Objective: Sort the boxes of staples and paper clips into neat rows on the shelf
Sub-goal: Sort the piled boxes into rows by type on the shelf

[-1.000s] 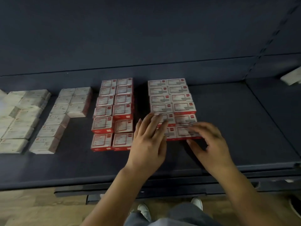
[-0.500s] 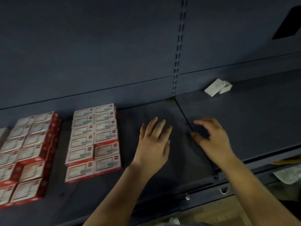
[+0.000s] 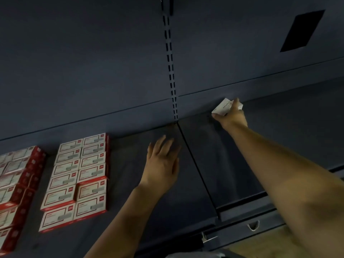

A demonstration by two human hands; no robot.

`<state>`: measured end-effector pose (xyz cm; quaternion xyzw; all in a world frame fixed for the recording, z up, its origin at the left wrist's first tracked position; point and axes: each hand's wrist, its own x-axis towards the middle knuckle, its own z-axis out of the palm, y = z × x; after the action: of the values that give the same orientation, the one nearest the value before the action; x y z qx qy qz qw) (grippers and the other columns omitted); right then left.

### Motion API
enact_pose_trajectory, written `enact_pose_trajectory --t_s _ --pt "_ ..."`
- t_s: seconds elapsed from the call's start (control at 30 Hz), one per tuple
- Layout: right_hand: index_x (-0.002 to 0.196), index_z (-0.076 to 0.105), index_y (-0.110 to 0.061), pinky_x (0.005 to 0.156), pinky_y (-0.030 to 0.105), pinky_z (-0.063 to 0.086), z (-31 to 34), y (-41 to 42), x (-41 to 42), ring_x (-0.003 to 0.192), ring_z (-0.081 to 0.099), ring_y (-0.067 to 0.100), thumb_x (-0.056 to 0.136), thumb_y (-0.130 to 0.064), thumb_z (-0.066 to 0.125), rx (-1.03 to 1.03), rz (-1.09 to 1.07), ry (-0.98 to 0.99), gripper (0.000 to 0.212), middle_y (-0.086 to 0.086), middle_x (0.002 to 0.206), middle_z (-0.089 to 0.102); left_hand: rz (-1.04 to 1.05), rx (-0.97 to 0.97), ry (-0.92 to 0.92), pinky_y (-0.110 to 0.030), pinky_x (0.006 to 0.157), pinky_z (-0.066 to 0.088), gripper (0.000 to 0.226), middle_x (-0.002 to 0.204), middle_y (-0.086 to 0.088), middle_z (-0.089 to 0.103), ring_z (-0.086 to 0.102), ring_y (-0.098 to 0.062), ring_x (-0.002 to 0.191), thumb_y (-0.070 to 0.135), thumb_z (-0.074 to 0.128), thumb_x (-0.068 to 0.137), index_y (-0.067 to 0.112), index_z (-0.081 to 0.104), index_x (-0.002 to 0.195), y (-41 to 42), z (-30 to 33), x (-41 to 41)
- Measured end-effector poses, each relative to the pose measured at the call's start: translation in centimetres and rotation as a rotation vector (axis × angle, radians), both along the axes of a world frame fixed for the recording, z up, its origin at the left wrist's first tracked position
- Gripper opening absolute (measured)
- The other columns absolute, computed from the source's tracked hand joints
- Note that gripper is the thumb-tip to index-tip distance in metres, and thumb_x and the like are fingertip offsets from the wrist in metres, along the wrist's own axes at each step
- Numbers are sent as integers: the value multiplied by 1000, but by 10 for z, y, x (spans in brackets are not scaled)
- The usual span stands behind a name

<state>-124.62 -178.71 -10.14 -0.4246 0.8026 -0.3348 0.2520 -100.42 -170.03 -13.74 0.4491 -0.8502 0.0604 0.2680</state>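
- The dark shelf (image 3: 130, 183) fills most of the frame, with a slotted upright (image 3: 172, 71) in its back wall at upper centre and a seam running from there down to the lower right.
- Red-and-white boxes (image 3: 78, 175) lie in two neat columns at lower left; a second block of red boxes (image 3: 16, 185) is cut off by the left edge.
- The right hand (image 3: 231, 116) reaches far back, right of centre, its grip closed around white boxes (image 3: 223, 107) close to the back wall; how many it holds I cannot tell.
- The left hand (image 3: 162, 164) is at centre, fingers straight and spread over the bare shelf, its grip open and holding nothing, just right of the columns.
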Motion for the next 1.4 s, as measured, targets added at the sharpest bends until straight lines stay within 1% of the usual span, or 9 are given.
enact_pose_trajectory --t_s 0.17,0.3,0.43,0.63,0.77,0.9,1.07,1.2,1.4 --pt "147 2 -27 91 41 41 -6 -11 -5 120 46 33 86 -50 56 90 2 119 85 13 140 38 30 8 -48 -61 92 38 40 119 -15 61 38 -30 121 24 41 83 6 67 108 -3 4 7" --pt "137 23 -19 84 40 43 -11 -17 -12 110 54 35 84 -45 58 61 -11 138 68 13 127 52 60 25 -67 -61 91 39 41 119 -14 61 38 -29 121 24 41 83 7 68 108 -1 8 8" --pt "129 28 -13 81 38 41 -13 -17 -9 108 54 34 83 -35 58 45 -101 89 59 12 123 52 49 53 -57 -60 91 42 40 119 -14 61 38 -29 120 24 41 83 7 68 108 6 6 6" --pt "122 36 -8 79 41 53 -14 -10 -10 96 61 28 85 -12 57 -190 -242 -294 42 8 111 56 3 84 10 -60 89 42 38 117 -14 61 39 -27 119 24 43 83 7 66 109 15 6 1" --pt "118 49 -15 73 30 50 -12 17 4 83 59 19 79 -6 65 -311 -157 -541 43 5 106 59 -41 128 74 -58 89 45 37 119 -13 60 42 -28 120 24 45 86 7 64 112 21 7 -2" --pt "110 55 -20 62 22 44 -2 60 31 76 57 11 85 -6 58 -311 13 -673 28 0 98 61 -45 206 159 -46 94 41 40 119 -9 61 48 -25 118 27 45 85 8 63 115 31 10 2" --pt "104 50 -14 75 33 50 -3 109 66 89 62 18 85 -7 61 -210 178 -727 23 6 101 62 -30 307 312 -33 100 38 49 126 -3 56 46 -16 119 27 58 83 14 53 130 48 18 19" --pt "84 58 -11 71 31 50 3 132 91 77 63 16 83 -3 62 -170 333 -783 9 5 82 65 -9 332 403 -1 99 21 59 125 14 43 33 4 119 18 70 82 18 45 136 57 32 39" --pt "89 70 -13 72 27 51 14 148 136 82 65 16 83 -6 62 -174 474 -793 12 7 89 71 -30 330 448 0 97 25 61 123 13 45 37 5 117 23 72 78 16 48 133 67 46 77"
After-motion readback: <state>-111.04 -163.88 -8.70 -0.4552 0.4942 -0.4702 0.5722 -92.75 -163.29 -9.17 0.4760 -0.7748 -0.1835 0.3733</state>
